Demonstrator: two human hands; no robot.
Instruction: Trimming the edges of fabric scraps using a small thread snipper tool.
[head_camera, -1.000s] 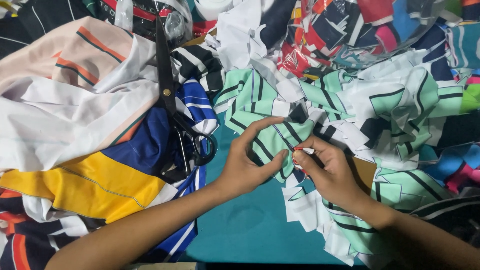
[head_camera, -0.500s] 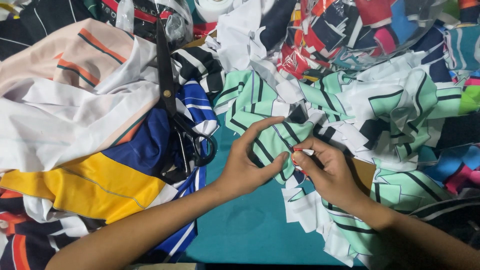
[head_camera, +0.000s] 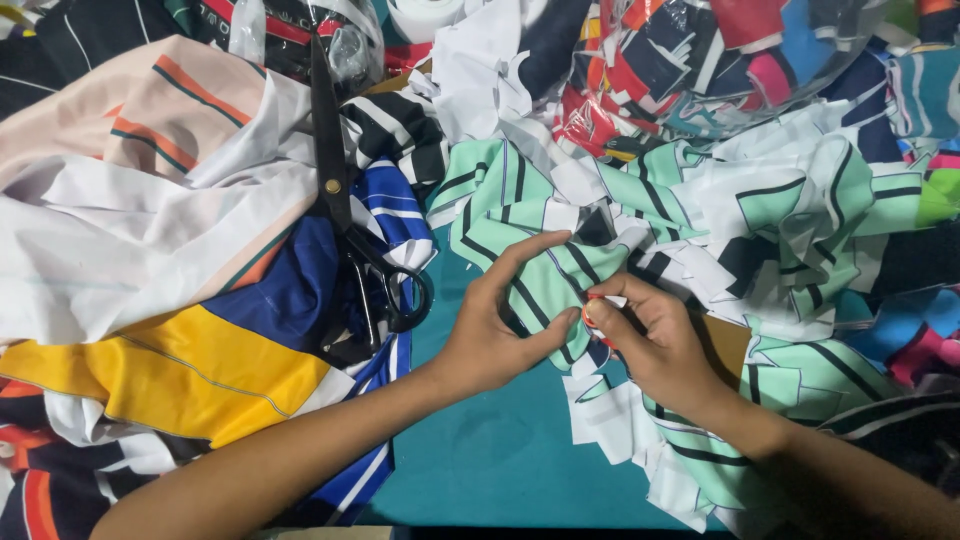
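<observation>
The left hand (head_camera: 490, 340) lay on a mint striped scrap (head_camera: 545, 275), its fingers curved half open around the cloth, thumb pressing the lower edge. The right hand (head_camera: 655, 340) had its fingers pinched shut on a small red thing (head_camera: 592, 312), too hidden to name, held against the same scrap near the middle of the teal bench (head_camera: 500, 450). Black scissors (head_camera: 350, 220) rested unused to the left on blue and yellow cloth (head_camera: 200, 360). Many cut scraps (head_camera: 790, 230) were already heaped around; the work looked midway.
</observation>
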